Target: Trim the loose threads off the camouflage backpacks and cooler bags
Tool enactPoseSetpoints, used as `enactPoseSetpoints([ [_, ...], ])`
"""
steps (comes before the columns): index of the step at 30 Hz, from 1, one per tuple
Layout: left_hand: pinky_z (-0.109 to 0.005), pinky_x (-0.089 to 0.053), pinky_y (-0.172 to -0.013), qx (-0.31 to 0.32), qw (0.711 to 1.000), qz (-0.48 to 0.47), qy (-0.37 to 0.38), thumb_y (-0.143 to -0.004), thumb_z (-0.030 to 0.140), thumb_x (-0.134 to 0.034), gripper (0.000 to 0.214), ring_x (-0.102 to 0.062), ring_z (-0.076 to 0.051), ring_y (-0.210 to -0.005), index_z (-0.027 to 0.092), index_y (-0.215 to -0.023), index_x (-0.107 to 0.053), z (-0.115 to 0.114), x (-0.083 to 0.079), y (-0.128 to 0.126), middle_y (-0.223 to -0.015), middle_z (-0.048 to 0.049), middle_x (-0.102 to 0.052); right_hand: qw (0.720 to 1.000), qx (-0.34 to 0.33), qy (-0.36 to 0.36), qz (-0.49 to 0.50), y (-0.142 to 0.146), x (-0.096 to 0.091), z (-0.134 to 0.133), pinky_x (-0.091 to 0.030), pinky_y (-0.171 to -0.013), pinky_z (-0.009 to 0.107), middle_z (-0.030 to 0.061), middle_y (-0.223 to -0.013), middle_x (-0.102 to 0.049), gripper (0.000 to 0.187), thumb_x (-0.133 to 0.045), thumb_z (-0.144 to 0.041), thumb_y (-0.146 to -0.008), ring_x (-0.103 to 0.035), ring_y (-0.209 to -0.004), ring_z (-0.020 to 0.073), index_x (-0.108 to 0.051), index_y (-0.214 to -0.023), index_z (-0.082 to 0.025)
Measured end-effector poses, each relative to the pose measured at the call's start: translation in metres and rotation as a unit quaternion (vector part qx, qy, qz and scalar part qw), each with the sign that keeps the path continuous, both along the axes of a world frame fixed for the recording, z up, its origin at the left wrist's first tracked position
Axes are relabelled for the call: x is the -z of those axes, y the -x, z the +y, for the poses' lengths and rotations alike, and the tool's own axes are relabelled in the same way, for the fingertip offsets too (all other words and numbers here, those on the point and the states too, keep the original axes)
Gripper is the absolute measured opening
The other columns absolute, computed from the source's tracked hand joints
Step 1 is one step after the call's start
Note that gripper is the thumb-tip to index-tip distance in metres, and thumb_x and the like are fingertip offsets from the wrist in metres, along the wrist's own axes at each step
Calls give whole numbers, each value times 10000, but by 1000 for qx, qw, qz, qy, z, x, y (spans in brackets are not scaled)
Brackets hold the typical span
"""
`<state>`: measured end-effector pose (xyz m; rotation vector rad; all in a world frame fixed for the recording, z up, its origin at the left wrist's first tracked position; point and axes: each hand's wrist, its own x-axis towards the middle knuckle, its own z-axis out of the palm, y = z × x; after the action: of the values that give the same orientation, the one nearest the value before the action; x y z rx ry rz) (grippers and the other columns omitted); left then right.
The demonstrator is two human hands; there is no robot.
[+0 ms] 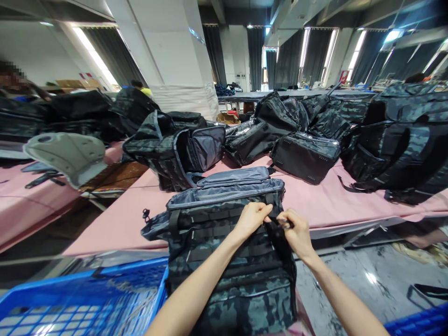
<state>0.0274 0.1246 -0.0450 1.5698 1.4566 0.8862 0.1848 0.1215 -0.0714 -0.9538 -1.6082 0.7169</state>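
A dark camouflage backpack (224, 261) stands upright in front of me against the edge of the pink table (133, 210), its top compartment unzipped and showing grey lining. My left hand (251, 218) is closed in a pinch on a black strap (276, 233) at the backpack's upper front. My right hand (297, 232) is closed on the same strap just to the right, with the strap hanging down below both hands.
Several more camouflage bags (304, 154) lie piled across the pink table, with a big stack (402, 140) at the right. A blue plastic crate (84, 303) sits at lower left, another crate's edge (420, 322) at lower right. A person (14, 84) works far left.
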Motion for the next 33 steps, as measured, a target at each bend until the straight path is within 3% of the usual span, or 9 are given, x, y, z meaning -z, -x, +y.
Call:
enactPoseSetpoints([
  [4,-241,-458,-625,-53,994,-36,-87,-833,419,-441,340,-594,-137,-632,148,-900,-635,-12,-2,0,-726,-40,-684,948,-13,194,253,-13,-2,23,-143,-425,221,-82,-497,-246,363,-633,-418,-694,-169,-438,51,-399,-544,-186],
  [6,-254,-469,-729,-83,978,-10,-192,-829,322,-488,260,-612,-144,-787,187,-1014,-611,-16,-7,-4,-947,-44,-676,934,-39,221,279,-18,-3,25,-121,-435,224,-85,-510,-240,391,-699,-425,-632,-158,-453,45,-408,-550,-178],
  [9,-271,-443,-859,-4,959,49,-279,-812,200,-508,281,-576,-161,-996,230,-1075,-602,-14,-15,-15,-1161,-32,-599,937,-47,209,276,-20,-4,21,-139,-448,227,-77,-512,-270,373,-714,-424,-628,-191,-466,49,-457,-562,-162],
  [11,-266,-442,-850,50,960,88,-261,-813,182,-503,233,-594,-161,-947,226,-995,-643,-8,-18,-22,-1040,-22,-651,943,-49,196,263,-20,-5,18,-163,-453,226,-72,-508,-291,336,-698,-419,-654,-214,-471,53,-501,-583,-156],
  [14,-235,-452,-717,58,969,109,-213,-816,211,-507,181,-608,-139,-738,210,-858,-683,-1,-19,-26,-792,-4,-675,963,-22,160,216,-23,-8,16,-249,-480,226,-46,-530,-387,270,-667,-395,-691,-321,-505,73,-571,-616,-154],
  [18,-220,-425,-667,51,975,99,-194,-800,226,-519,200,-589,-131,-692,206,-886,-698,1,-20,-25,-758,-6,-667,990,25,59,127,-28,-19,16,-379,-605,257,17,-733,-569,153,-623,-328,-727,-505,-695,139,-666,-752,-184],
  [23,-231,-414,-687,65,974,117,-182,-791,225,-506,222,-590,-150,-739,207,-882,-708,-2,-27,-26,-808,-22,-678,998,4,-64,-15,-31,-30,18,-384,-618,264,23,-745,-527,118,-546,-231,-768,-502,-712,143,-637,-705,-190],
  [29,-208,-376,-544,29,997,-24,-66,-727,250,-533,175,-492,-104,-519,150,-672,-666,2,-27,-19,-577,7,-591,977,165,22,136,-52,-16,30,-381,-566,251,-12,-593,-497,264,-532,-391,-781,-452,-574,114,-547,-642,-168],
  [33,-186,-322,-471,33,993,-108,-21,-706,302,-549,206,-415,-70,-455,127,-628,-624,5,-26,-20,-535,16,-536,991,105,36,77,-44,-5,24,-416,-620,272,23,-663,-583,266,-600,-421,-731,-528,-646,146,-613,-657,-166],
])
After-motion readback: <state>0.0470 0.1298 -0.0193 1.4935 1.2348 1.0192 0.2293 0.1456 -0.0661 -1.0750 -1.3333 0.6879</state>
